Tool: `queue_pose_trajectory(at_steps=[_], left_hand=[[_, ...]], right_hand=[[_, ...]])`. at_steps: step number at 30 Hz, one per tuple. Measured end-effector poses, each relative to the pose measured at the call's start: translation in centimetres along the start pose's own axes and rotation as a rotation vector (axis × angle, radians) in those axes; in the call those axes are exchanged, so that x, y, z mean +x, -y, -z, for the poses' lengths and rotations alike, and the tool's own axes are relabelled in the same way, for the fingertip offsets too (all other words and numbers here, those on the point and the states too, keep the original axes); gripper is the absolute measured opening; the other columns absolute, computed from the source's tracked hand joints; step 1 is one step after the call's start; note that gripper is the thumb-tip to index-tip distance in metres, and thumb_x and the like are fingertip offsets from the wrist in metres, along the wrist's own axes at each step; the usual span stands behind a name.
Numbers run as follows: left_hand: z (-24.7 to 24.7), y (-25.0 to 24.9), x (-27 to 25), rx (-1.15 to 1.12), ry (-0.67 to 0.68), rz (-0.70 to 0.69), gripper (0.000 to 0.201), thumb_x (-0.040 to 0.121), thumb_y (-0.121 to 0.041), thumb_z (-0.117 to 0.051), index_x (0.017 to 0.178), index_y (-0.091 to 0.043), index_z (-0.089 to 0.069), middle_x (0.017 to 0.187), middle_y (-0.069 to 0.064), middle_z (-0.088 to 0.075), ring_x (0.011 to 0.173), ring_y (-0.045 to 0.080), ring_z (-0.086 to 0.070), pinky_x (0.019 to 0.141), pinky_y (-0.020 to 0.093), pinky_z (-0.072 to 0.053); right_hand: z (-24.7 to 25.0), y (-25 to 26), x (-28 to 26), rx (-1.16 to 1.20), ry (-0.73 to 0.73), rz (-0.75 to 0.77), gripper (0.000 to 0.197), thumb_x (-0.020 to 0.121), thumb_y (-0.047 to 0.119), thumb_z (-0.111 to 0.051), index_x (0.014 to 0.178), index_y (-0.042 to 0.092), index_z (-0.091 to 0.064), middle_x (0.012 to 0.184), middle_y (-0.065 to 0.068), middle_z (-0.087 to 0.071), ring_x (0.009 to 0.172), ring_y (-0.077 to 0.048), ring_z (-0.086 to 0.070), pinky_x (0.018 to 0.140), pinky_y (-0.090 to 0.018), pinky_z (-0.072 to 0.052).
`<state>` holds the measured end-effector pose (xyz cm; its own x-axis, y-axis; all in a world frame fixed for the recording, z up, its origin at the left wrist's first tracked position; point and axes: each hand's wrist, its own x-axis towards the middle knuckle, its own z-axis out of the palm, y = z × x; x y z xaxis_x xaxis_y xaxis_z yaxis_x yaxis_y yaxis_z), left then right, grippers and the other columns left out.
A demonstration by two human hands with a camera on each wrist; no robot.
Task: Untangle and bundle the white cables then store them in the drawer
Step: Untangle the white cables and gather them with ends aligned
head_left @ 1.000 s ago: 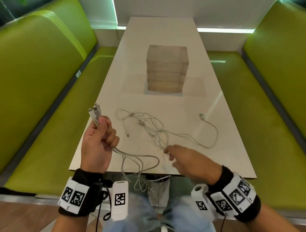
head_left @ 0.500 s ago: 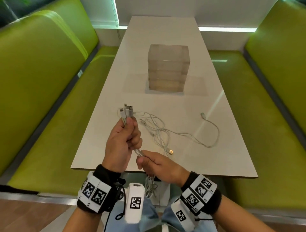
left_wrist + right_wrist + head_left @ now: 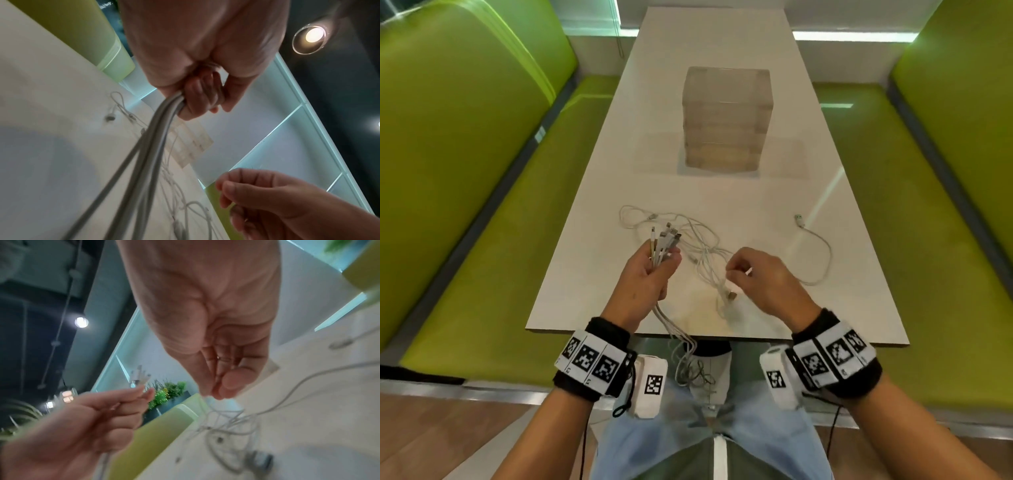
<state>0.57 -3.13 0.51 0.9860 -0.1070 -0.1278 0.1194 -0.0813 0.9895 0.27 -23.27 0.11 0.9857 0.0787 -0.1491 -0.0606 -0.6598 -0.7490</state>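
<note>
Right hand [image 3: 763,281] has left the left hand [image 3: 650,274], which grips the gathered white cables [image 3: 664,246], and its fingers now pinch a strand of the tangle beneath them on the table [image 3: 825,308]: untangling continues.

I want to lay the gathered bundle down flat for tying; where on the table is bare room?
The table is bare beyond the clear drawer unit, and along the left edge beside it. There is also a strip between the unit and the loose cables. The near middle is crowded: the tangle, both hands, and a stray cable looping right.
</note>
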Motion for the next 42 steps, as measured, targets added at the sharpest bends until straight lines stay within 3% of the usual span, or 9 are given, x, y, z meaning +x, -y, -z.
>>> queue_pose_trajectory(at_steps=[3,10,14,16,21,27,33,39,42], left_hand=[[-0.6,0.7,0.2,0.009,-0.018,0.055,0.016,0.098,-0.018,-0.049,0.085,-0.014,-0.058,0.050,-0.010,-0.032,0.043,0.008,-0.027,0.045,0.023,-0.026],[-1.8,2.2,0.4,0.150,0.071,0.097,0.015,0.091,-0.026,-0.062,0.088,-0.011,-0.061,0.047,-0.013,-0.038,0.043,0.005,-0.033,0.045,0.018,-0.028],[-2.6,3.2,0.7,0.251,0.121,0.120,0.013,0.087,-0.029,-0.066,0.092,-0.017,-0.065,0.055,-0.012,-0.044,0.044,0.000,-0.037,0.050,0.022,-0.030],[-2.8,3.2,0.6,0.215,0.105,0.112,0.011,0.093,-0.026,-0.059,0.088,-0.017,-0.062,0.048,-0.016,-0.041,0.042,-0.002,-0.038,0.049,0.020,-0.031],[-2.6,3.2,0.6,0.041,0.072,0.157,0.025,0.100,-0.028,-0.044,0.087,-0.010,-0.056,0.057,-0.008,-0.033,0.044,0.005,-0.031,0.046,0.019,-0.032],[-2.1,3.0,0.4,-0.202,0.065,0.171,0.028,0.101,-0.023,-0.042,0.082,-0.008,-0.057,0.059,-0.001,-0.046,0.048,0.009,-0.035,0.051,0.022,-0.032],[-2.6,2.1,0.0,-0.414,0.062,0.164,0.030,0.102,-0.019,-0.037,0.099,0.000,-0.060,0.090,0.014,-0.074,0.079,0.020,-0.070,0.067,0.026,-0.055],[-1.9,0.6,-1.2,-0.591,0.123,0.127,0.031,0.100,-0.021,-0.036,0.111,-0.001,-0.058,0.111,0.015,-0.071,0.102,0.023,-0.068,0.081,0.027,-0.054],[-2.1,0.4,-1.5,-0.535,0.121,0.060,0.032,0.095,-0.021,-0.042,0.115,0.000,-0.056,0.108,0.012,-0.072,0.096,0.021,-0.069,0.076,0.026,-0.054]], right_hand=[[-1.3,-0.8,1.0,-0.222,0.143,-0.140,0.045,0.076,0.049,-0.070,0.093,0.011,-0.056,0.088,-0.003,-0.059,0.078,-0.017,-0.052,0.063,-0.028,-0.037],[-1.3,-0.3,0.8,0.071,0.215,-0.113,0.027,0.091,0.033,-0.057,0.093,0.007,-0.064,0.083,-0.008,-0.068,0.066,-0.017,-0.064,0.070,-0.035,-0.056],[2.4,-2.1,2.3,-0.106,-0.096,-0.137,0.029,0.091,0.032,-0.058,0.097,0.005,-0.066,0.097,-0.011,-0.066,0.088,-0.026,-0.061,0.079,-0.036,-0.047],[4.4,-4.2,3.5,-0.244,-0.234,-0.296,0.031,0.092,0.025,-0.056,0.111,0.001,-0.059,0.114,-0.020,-0.057,0.102,-0.033,-0.056,0.087,-0.037,-0.043],[5.9,-7.2,4.6,-0.319,-0.205,-0.584,0.030,0.091,0.012,-0.056,0.114,-0.006,-0.048,0.119,-0.025,-0.053,0.108,-0.039,-0.054,0.084,-0.037,-0.044],[4.9,-5.0,3.2,-0.212,-0.035,-0.388,0.011,0.090,0.011,-0.051,0.082,0.006,-0.054,0.080,-0.009,-0.059,0.078,-0.027,-0.056,0.065,-0.032,-0.041],[1.2,2.7,-1.9,0.412,0.115,-0.056,0.008,0.085,0.006,-0.064,0.089,0.001,-0.060,0.075,-0.013,-0.069,0.060,-0.014,-0.060,0.051,-0.022,-0.049],[-2.3,3.9,-2.6,0.604,-0.019,-0.069,0.007,0.085,0.010,-0.063,0.085,0.002,-0.061,0.066,-0.009,-0.068,0.050,-0.015,-0.055,0.043,-0.027,-0.043],[-2.7,4.7,-2.4,0.641,0.000,-0.010,0.006,0.084,0.006,-0.064,0.080,0.004,-0.060,0.068,-0.009,-0.067,0.048,-0.010,-0.054,0.042,-0.022,-0.040]])
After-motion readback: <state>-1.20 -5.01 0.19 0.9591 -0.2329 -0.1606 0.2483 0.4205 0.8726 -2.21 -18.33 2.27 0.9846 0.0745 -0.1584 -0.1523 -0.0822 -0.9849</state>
